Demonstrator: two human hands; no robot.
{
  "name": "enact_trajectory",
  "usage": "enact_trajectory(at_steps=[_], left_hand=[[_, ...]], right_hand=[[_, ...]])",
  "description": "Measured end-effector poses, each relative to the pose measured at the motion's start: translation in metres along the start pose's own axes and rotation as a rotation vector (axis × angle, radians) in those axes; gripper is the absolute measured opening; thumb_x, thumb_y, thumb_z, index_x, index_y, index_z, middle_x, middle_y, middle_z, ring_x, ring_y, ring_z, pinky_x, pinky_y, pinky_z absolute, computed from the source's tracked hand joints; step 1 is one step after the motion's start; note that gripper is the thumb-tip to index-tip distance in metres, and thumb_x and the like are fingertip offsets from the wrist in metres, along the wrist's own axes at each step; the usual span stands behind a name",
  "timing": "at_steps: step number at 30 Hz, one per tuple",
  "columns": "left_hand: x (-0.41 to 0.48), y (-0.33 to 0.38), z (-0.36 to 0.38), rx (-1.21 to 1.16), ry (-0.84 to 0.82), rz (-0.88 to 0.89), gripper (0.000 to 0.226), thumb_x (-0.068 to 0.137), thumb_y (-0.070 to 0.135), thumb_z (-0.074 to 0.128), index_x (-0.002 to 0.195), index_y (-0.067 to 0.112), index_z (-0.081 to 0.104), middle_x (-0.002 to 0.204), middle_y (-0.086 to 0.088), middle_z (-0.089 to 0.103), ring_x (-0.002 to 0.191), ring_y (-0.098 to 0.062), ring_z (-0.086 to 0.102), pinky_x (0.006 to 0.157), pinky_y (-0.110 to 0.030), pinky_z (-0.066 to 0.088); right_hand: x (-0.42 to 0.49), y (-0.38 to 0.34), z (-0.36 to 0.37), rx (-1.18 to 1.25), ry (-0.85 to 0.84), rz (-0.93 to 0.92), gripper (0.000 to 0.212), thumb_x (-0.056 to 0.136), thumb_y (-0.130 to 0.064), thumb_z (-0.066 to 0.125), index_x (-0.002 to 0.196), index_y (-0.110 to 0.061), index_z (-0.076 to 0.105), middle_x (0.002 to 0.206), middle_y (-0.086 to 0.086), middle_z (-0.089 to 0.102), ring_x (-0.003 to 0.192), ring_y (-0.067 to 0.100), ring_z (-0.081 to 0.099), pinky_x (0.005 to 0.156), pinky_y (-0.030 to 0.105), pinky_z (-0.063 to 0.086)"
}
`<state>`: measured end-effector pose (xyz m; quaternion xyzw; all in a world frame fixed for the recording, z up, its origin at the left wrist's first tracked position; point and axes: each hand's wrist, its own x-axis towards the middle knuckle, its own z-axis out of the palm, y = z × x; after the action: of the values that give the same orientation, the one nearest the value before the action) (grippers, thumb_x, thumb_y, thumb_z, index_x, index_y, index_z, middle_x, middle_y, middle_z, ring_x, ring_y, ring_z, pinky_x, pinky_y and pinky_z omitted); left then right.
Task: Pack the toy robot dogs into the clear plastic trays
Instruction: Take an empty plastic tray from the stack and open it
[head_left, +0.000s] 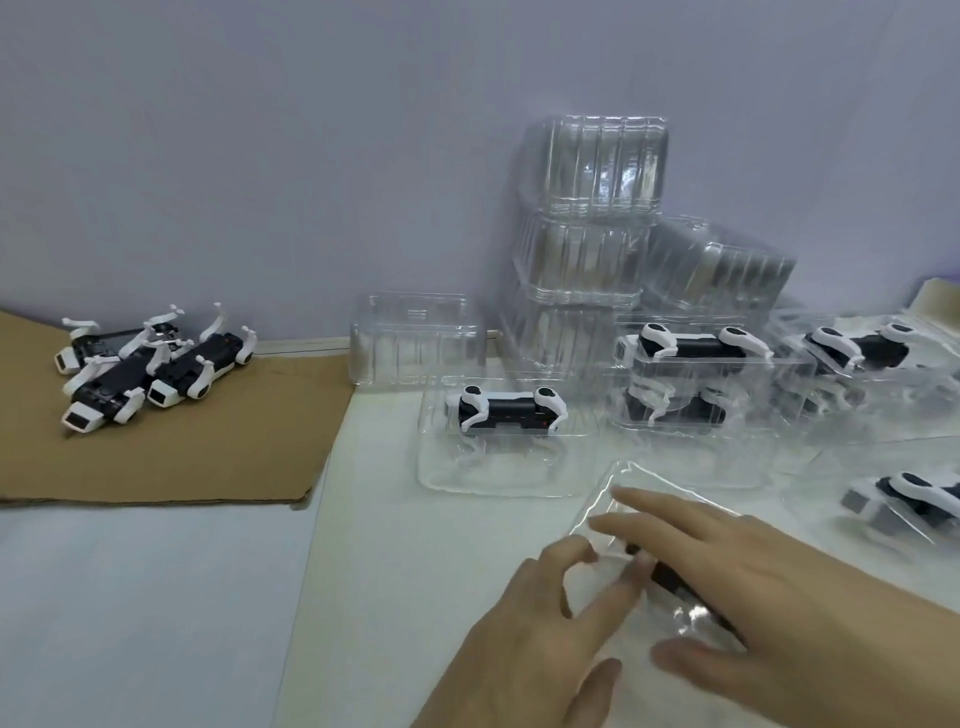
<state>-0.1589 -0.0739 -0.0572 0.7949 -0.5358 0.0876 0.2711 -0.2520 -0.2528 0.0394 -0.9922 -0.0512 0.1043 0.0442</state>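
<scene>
Head view: near tray (621, 480) on the bench (156, 597) is the ref pt. right hand (753, 587) lies flat on top of it, fingers straight and a bit spread, pressing, not gripping. left hand (540, 623) is at the tray's left side, fingers half-curled w/ tips on the clear plastic; too blurred to say if it pinches the plastic or just steadies it. Toy dog (667, 577) is inside the tray, mostly hidden under the right hand, only a strip of black body shows. Long axis looks diagonal, far-left to near-right, approx in line w/ the right hand's fingers. My read: this one is being seated, so the push goes straight down over that axis. Next supply = loose dogs (145, 364) on the cardboard sheet (208, 452), well left of and beyond the tray, so left hand is nearer for that reach. Filled trays (779, 384) and empty tray stack (587, 218) sit beyond the tray.
</scene>
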Motion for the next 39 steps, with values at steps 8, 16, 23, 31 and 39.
enact_trajectory(at_steps=[8,16,23,31,39], left_hand=[[0.004,-0.021,0.002,-0.288,0.192,-0.041,0.08,0.087,0.029,0.056,0.154,0.05,0.017,0.157,0.021,0.017,0.105,0.006,0.059,0.07,-0.026,0.06],[0.003,-0.037,-0.004,-0.204,0.04,-0.118,0.049,0.089,0.045,0.039,0.135,0.056,0.024,0.147,0.037,0.004,0.1,0.002,0.056,0.081,-0.031,0.058],[0.004,-0.041,0.002,-0.152,0.054,-0.131,0.03,0.093,0.038,0.044,0.122,0.043,0.048,0.133,0.029,0.026,0.08,-0.01,0.057,0.071,-0.028,0.052],[0.007,-0.065,-0.02,-0.086,0.421,-0.279,0.017,0.084,0.008,0.055,0.082,0.022,0.065,0.075,0.012,0.052,0.056,-0.014,0.05,0.049,-0.032,0.046],[0.006,-0.074,-0.019,-0.121,0.43,-0.364,0.018,0.081,0.007,0.052,0.079,0.023,0.061,0.07,0.011,0.046,0.054,-0.016,0.045,0.049,-0.024,0.037]], right_hand=[[-0.015,0.061,-0.004,-0.101,0.189,0.25,0.053,0.081,-0.014,0.053,0.097,-0.064,0.043,0.117,-0.039,0.057,0.119,-0.009,0.05,0.105,0.02,0.033],[0.022,0.031,0.005,-0.015,0.255,0.236,0.059,0.084,-0.079,0.04,0.136,-0.058,0.02,0.144,-0.045,0.014,0.123,-0.006,0.045,0.105,0.024,0.034],[0.07,0.015,-0.038,0.197,0.402,0.178,0.044,0.08,-0.064,0.055,0.122,-0.051,0.05,0.119,-0.035,0.044,0.102,-0.007,0.045,0.093,0.025,0.036],[0.263,0.008,-0.074,0.209,0.484,0.124,0.039,0.095,-0.025,0.064,0.132,-0.016,0.057,0.133,0.003,0.061,0.12,0.024,0.057,0.1,0.042,0.048],[0.334,0.026,-0.055,0.005,0.257,0.18,0.017,0.086,-0.03,0.074,0.097,-0.027,0.061,0.097,-0.008,0.062,0.105,0.025,0.057,0.095,0.039,0.03]])
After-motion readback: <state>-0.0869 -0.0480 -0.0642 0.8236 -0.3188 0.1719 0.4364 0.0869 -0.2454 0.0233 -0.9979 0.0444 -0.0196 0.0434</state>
